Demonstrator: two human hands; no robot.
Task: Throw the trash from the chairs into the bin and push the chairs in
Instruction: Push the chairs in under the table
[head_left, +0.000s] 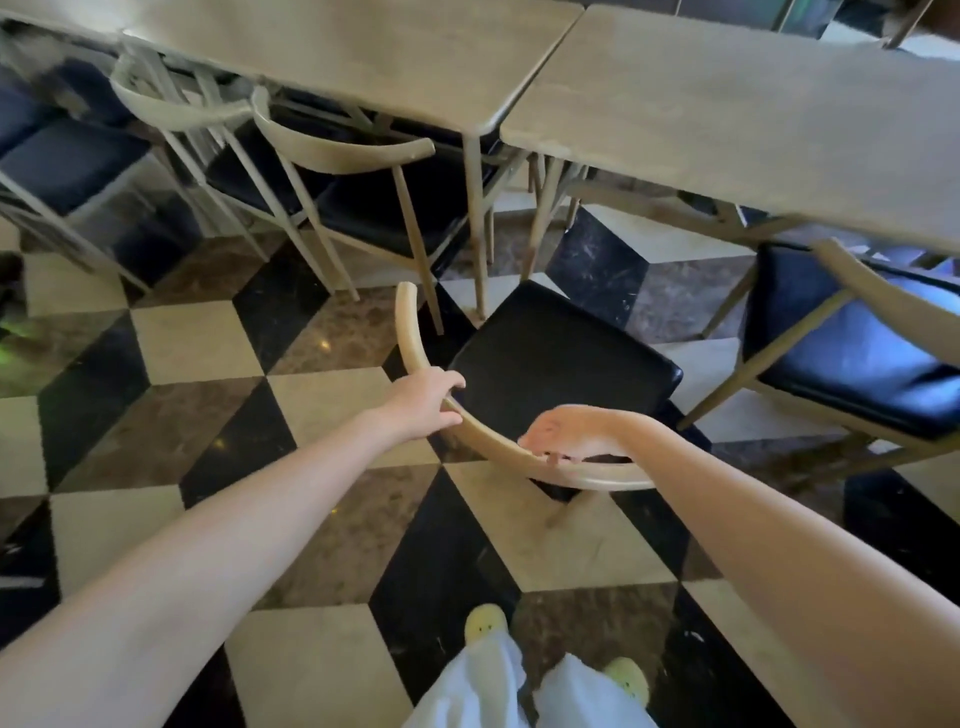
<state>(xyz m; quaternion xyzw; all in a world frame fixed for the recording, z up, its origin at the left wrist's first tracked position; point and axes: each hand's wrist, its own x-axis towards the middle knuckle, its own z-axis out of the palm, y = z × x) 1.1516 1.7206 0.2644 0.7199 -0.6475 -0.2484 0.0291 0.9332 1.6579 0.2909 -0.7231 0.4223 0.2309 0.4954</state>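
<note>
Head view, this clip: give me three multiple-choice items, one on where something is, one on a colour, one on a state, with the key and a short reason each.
1. Where do the two hands rest?
A. On the curved backrest of the pulled-out chair
B. On a tabletop
C. On the seat cushion

2. What colour is that chair's seat?
A. Red
B. Black
C. White

3. What state is that chair in?
A. Tucked fully under a table
B. Lying tipped over on the floor
C. Standing out on the floor, clear of the tables

Key: 1 A, the left hand and right hand both grip the backrest of the pulled-out chair. 2 B, the seat is black and has no trash on it. 3 C, the whole seat shows on the checkered floor, in front of the table edges.
</note>
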